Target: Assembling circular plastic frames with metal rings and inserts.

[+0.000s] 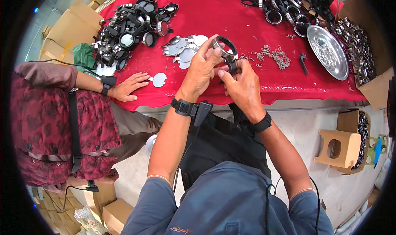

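Between my hands, above the red-covered table, is a round black ring with a silver band (pixel 226 54) and a black arm (pixel 231 66) hanging below it. My left hand (pixel 199 73) grips the ring's left side between thumb and fingers. My right hand (pixel 244 88) is closed around the black arm, thumb pressed against it; those fingertips are partly hidden. Left of my hands lies a heap of flat round grey-white discs with small tabs (pixel 187 55). To the right, small metal clips (pixel 276 57) are strewn on the cloth.
A co-worker's hand (pixel 128 87) rests flat on the left, beside a single disc (pixel 159 80). Heaps of black-and-silver ring pieces (pixel 128 31) fill the far left and far right. A metal tray (pixel 343 68), a small black tool (pixel 303 64) and a tan stool (pixel 344 148) are right.
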`<state>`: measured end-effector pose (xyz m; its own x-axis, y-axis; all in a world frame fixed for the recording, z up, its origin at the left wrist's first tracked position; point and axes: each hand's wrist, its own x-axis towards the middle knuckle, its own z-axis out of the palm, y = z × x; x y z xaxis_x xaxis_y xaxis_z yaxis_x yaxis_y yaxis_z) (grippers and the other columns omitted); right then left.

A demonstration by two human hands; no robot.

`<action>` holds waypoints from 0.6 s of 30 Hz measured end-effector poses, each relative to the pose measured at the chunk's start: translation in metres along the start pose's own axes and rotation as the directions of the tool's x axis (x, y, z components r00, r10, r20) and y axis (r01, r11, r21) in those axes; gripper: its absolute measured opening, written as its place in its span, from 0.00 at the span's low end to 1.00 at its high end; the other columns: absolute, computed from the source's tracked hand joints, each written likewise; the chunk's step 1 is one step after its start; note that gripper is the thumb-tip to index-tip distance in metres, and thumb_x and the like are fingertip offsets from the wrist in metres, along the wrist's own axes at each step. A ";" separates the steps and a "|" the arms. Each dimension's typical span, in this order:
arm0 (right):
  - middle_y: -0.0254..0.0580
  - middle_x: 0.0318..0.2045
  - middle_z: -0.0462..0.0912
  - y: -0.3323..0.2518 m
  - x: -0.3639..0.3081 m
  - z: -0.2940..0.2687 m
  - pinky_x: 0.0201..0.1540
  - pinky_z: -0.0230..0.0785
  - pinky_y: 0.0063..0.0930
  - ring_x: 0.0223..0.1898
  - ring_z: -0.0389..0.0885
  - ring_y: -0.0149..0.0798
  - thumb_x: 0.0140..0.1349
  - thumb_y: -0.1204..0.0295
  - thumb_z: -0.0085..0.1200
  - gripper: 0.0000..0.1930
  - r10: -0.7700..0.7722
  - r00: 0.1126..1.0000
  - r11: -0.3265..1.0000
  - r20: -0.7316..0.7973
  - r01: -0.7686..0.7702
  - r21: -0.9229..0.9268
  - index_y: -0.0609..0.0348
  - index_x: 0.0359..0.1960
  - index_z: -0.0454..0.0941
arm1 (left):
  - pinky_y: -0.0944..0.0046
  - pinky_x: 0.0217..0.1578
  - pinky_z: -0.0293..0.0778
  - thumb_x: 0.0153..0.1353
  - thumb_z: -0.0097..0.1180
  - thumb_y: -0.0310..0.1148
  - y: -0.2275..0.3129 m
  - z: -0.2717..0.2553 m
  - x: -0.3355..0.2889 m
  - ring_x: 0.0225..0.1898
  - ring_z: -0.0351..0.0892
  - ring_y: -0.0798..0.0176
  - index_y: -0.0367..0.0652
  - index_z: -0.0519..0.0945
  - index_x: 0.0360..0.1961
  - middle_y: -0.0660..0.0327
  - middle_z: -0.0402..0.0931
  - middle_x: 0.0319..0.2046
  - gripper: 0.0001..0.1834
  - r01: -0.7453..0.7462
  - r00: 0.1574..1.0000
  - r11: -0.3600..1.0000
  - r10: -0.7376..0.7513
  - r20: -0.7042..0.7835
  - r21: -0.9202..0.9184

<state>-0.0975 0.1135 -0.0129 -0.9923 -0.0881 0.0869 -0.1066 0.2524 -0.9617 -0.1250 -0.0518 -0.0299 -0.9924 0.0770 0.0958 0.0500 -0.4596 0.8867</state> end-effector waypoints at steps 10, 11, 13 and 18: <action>0.56 0.36 0.91 0.010 0.052 -0.053 0.45 0.82 0.48 0.40 0.92 0.56 0.68 0.64 0.67 0.14 -0.235 0.966 0.849 0.110 0.259 -0.461 0.65 0.43 0.88 | 0.52 0.54 0.85 0.78 0.65 0.48 0.026 -0.042 -0.013 0.51 0.83 0.63 0.48 0.60 0.82 0.57 0.75 0.67 0.40 0.043 0.997 0.999 -0.043 -0.065 0.005; 0.57 0.36 0.91 0.007 0.053 -0.050 0.45 0.82 0.51 0.40 0.92 0.59 0.67 0.63 0.68 0.15 -0.214 0.960 0.782 0.179 0.278 -0.558 0.65 0.42 0.88 | 0.52 0.54 0.85 0.78 0.65 0.48 0.027 -0.044 -0.016 0.51 0.83 0.63 0.48 0.60 0.82 0.57 0.75 0.67 0.40 0.046 0.997 0.999 -0.046 -0.065 -0.003; 0.57 0.36 0.91 0.004 0.049 -0.039 0.45 0.82 0.54 0.41 0.91 0.62 0.65 0.62 0.69 0.15 -0.180 0.953 0.700 0.245 0.299 -0.649 0.64 0.41 0.88 | 0.49 0.54 0.84 0.79 0.63 0.46 0.028 -0.045 -0.024 0.55 0.83 0.60 0.47 0.60 0.82 0.57 0.76 0.67 0.39 0.060 0.996 0.998 -0.061 -0.064 -0.019; 0.59 0.36 0.88 0.025 0.044 -0.014 0.44 0.82 0.58 0.39 0.90 0.63 0.65 0.60 0.69 0.16 -0.260 0.936 0.528 0.236 0.343 -0.777 0.62 0.39 0.85 | 0.52 0.52 0.88 0.83 0.56 0.40 0.030 -0.045 -0.041 0.62 0.85 0.47 0.46 0.60 0.82 0.48 0.75 0.69 0.33 0.107 0.991 0.992 -0.112 -0.072 -0.065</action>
<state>-0.1445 0.1291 -0.0298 -0.8865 -0.3755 0.2706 -0.4452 0.8517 -0.2765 -0.0884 -0.1085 -0.0276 -0.9973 0.0637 -0.0367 -0.0639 -0.5054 0.8605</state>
